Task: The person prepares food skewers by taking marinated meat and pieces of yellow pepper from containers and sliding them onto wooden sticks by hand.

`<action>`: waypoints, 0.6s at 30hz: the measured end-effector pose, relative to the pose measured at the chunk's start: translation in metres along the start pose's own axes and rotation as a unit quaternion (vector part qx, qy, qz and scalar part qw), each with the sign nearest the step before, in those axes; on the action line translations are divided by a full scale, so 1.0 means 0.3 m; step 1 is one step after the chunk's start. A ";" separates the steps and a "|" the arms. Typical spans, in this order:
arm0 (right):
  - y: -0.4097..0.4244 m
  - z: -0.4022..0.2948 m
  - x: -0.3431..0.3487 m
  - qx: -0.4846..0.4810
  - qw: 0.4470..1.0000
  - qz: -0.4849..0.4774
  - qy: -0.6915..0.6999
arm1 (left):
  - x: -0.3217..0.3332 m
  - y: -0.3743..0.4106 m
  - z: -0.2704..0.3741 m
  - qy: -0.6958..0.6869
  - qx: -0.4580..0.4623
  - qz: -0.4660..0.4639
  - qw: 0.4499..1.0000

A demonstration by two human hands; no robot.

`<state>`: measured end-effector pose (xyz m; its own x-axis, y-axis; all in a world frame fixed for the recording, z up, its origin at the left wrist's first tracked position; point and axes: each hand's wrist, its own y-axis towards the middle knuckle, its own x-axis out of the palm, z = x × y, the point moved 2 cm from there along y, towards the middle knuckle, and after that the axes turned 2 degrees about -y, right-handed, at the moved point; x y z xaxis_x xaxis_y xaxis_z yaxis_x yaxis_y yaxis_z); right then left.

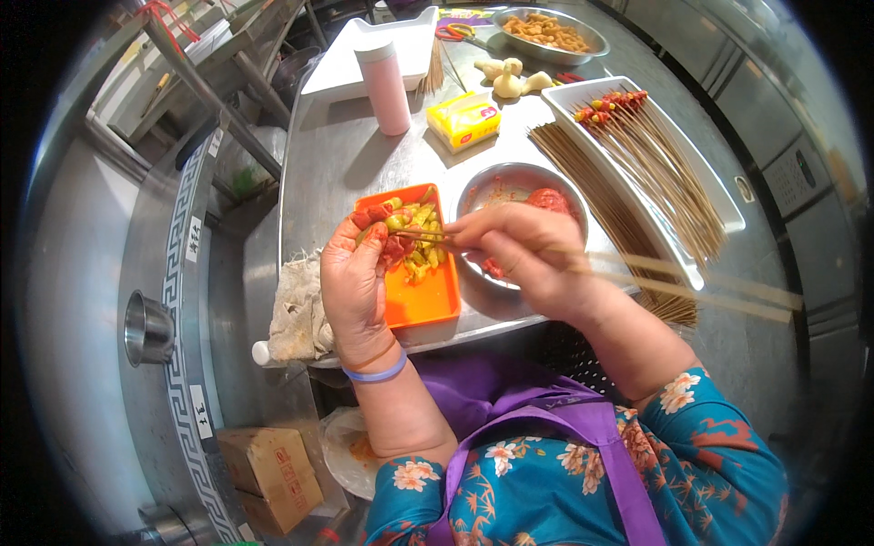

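My left hand pinches pieces of red raw meat and a yellow-green pickled pepper above an orange tray. My right hand grips thin wooden skewers, blurred towards their far ends; their front ends meet the pieces at my left fingers. Cut yellow-green peppers lie in the orange tray. Beneath my right hand stands a steel bowl with red meat in it, partly hidden by the hand. Finished-looking skewers of red and yellow pieces lie in a long white tray.
Loose bamboo skewers lie between bowl and white tray. Behind are a yellow tissue pack, a pink bottle, a white tray, scissors and a steel bowl of brown food. A cloth hangs at the left table edge.
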<state>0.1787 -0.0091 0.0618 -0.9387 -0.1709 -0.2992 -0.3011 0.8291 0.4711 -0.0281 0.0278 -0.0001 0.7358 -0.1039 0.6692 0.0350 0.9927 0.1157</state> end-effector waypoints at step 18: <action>0.061 0.128 -0.032 0.200 0.913 0.024 0.354 | 0.083 -0.022 0.012 -0.044 -0.027 -0.071 0.996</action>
<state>0.1888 0.0281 0.0413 -0.8647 -0.3136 0.3925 -0.3048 0.9485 0.0865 -0.0124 0.0186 0.0185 0.6585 -0.2462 0.7112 0.1725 0.9692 0.1758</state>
